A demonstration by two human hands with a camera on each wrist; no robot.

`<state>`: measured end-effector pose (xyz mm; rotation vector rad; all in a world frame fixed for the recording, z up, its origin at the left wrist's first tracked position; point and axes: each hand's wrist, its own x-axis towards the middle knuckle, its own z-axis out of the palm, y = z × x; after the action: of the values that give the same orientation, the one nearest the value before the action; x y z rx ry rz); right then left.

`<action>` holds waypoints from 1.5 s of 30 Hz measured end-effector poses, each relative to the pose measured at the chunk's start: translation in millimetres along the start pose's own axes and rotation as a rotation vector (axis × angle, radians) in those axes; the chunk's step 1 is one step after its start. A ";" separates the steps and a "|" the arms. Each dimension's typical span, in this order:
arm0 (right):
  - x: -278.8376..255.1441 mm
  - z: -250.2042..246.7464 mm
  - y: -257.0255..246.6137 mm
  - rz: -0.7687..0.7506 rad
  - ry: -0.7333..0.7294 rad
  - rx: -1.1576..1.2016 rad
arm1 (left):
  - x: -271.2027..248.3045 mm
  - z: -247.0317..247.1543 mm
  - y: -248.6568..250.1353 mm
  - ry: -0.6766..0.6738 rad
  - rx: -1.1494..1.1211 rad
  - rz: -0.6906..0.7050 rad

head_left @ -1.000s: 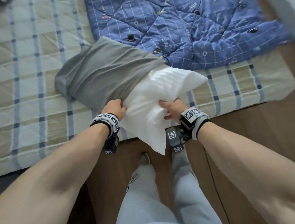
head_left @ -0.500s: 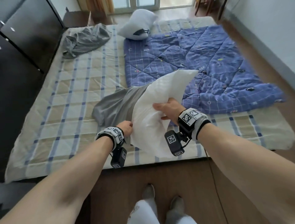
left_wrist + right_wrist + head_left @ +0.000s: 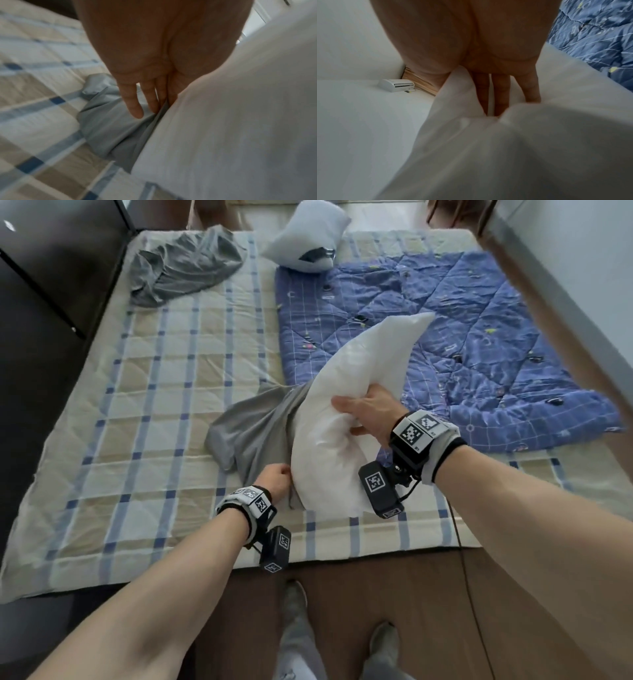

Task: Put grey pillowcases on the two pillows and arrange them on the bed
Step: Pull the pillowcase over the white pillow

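Note:
A white pillow (image 3: 346,412) stands tilted near the bed's front edge, its lower end inside a grey pillowcase (image 3: 257,433). My right hand (image 3: 368,412) grips the pillow's upper side, with its fingers (image 3: 500,97) dug into the white fabric (image 3: 505,148). My left hand (image 3: 274,479) pinches the pillowcase's open edge (image 3: 150,121) against the pillow (image 3: 240,121). A second grey pillowcase (image 3: 185,265) lies crumpled at the bed's far left. A second pillow (image 3: 308,237) sits bare at the far end.
A blue quilted blanket (image 3: 445,344) covers the right half of the checked mattress (image 3: 137,422). A dark cabinet (image 3: 41,302) runs along the left side. Wooden floor (image 3: 428,611) and my feet are below the bed's front edge. A cable (image 3: 469,594) trails over the floor.
The pillow has been lifted from flat to tilted upright, and the pillowcase hangs bunched around its lower end. The head view has pulled back, so the whole bed shows.

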<state>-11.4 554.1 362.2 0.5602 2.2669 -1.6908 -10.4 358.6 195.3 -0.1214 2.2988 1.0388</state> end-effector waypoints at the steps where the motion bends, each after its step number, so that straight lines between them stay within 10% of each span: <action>1: 4.9 2.2 -10.7 -0.012 0.017 -0.007 | 1.8 -12.4 4.8 -0.001 -0.189 -0.029; 6: 14.4 17.6 -70.2 -0.076 0.049 -0.039 | -9.3 -82.4 27.7 -0.105 -0.696 -0.145; 14: 16.4 33.7 -139.9 -0.196 0.109 -0.076 | -27.7 -141.5 77.3 0.061 -0.732 -0.078; 21: 42.0 81.5 -118.0 -0.128 -0.127 -0.541 | -58.2 -200.9 138.2 0.178 -0.922 0.208; 26: 57.8 113.8 -110.3 -0.115 -0.309 -0.429 | -71.7 -224.2 128.4 0.278 -0.876 0.238; 33: 72.4 158.1 -105.6 -0.196 -0.459 -0.536 | -76.7 -228.5 71.8 0.320 -0.039 0.057; 39: 78.3 173.7 -122.7 -0.314 -0.465 -0.694 | -83.6 -232.9 45.0 0.141 -0.123 -0.151; 45: 77.5 189.5 -121.0 -0.426 -0.676 -0.569 | -71.4 -238.7 18.0 0.234 0.478 -0.222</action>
<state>-139.4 354.2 378.0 -0.5672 2.2408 -1.0319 -75.0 190.8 368.7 -0.3077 2.6053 0.3623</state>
